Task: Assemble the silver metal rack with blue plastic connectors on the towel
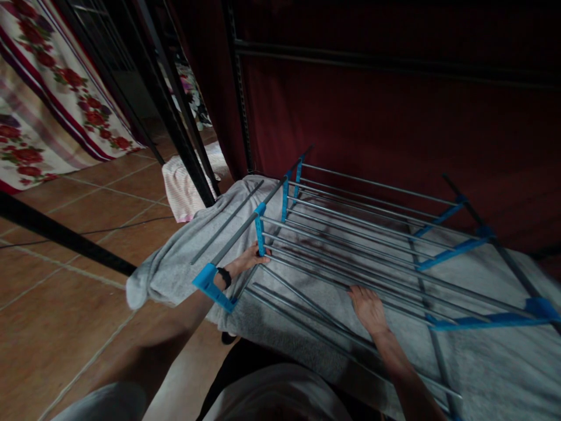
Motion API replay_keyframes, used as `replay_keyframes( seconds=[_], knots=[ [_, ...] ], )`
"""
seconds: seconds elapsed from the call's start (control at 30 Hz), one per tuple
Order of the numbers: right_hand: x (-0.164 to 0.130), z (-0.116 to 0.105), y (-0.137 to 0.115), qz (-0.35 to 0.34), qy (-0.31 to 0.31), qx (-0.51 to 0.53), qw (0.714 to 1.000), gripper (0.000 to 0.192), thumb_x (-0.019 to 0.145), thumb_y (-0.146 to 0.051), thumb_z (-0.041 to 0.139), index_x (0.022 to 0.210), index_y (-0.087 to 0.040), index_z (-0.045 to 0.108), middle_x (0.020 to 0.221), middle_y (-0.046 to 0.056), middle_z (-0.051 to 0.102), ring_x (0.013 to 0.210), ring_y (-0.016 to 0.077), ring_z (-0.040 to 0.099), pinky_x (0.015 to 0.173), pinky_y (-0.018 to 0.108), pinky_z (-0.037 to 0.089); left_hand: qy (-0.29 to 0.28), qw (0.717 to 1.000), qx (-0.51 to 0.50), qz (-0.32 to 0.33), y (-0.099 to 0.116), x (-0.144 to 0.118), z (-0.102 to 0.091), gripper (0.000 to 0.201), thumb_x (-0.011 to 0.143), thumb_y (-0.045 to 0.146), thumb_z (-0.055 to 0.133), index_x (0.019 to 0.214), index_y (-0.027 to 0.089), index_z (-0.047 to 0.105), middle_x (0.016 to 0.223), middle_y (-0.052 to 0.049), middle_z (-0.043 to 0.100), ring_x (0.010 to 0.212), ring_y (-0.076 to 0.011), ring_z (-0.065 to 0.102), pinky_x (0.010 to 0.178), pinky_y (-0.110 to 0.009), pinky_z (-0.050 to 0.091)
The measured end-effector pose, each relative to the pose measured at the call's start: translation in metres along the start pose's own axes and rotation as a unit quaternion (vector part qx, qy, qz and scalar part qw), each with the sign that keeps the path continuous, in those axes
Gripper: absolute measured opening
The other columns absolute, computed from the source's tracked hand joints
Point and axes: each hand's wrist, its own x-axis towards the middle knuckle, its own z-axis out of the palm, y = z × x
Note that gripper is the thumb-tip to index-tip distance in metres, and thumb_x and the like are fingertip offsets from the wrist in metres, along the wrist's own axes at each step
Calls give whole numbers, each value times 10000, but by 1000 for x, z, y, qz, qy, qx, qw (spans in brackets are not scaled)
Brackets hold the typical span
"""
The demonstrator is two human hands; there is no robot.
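A folding drying rack [359,234] of grey metal rods with blue plastic joints lies flat in front of me. A grey towel [175,263] is spread beneath its rods and hangs over the left end. My left hand [252,257], with a black band on the wrist, grips a rod beside a blue joint at the rack's left side. My right hand [370,307] reaches in under the rods and rests flat on the grey towel, fingers spread.
A dark red curtain [394,105] hangs right behind the rack. Black metal frame bars [175,117] cross at the left. A pink-white cloth [182,190] lies on the brown tiled floor [65,304]. Floral fabric [48,99] hangs at the far left.
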Motion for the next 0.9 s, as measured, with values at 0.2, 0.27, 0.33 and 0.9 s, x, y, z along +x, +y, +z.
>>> replay_keyframes(
  seconds=[0.2,0.27,0.33,0.9],
  knots=[
    [1,3,3,-6,6,16,1000,367,1039,-333,341,978,-228,687,833,99,692,750,242,614,758,408,472,1,1000,6,12,5,-1,0,493,670,596,780,918,186,666,962,-61,641,945,-250,582,940,-421,484],
    [1,3,4,-4,7,25,1000,376,1039,-340,339,987,-221,692,822,97,686,751,239,616,759,401,472,-3,1000,5,13,7,-1,-1,495,675,598,779,917,180,669,967,-68,644,949,-254,581,949,-430,479],
    [2,3,4,-3,6,32,999,380,1040,-347,337,982,-228,694,807,90,680,746,240,612,752,397,471,-3,1000,-1,9,7,-1,-1,507,664,606,784,911,178,667,971,-73,643,962,-259,577,956,-434,475],
    [6,0,4,-15,-8,40,999,386,1054,-340,307,952,-235,664,825,72,685,754,217,623,759,391,465,-10,999,-31,17,24,-7,0,510,701,589,759,1068,242,692,947,-67,683,1045,-283,585,962,-416,478]
  ],
)
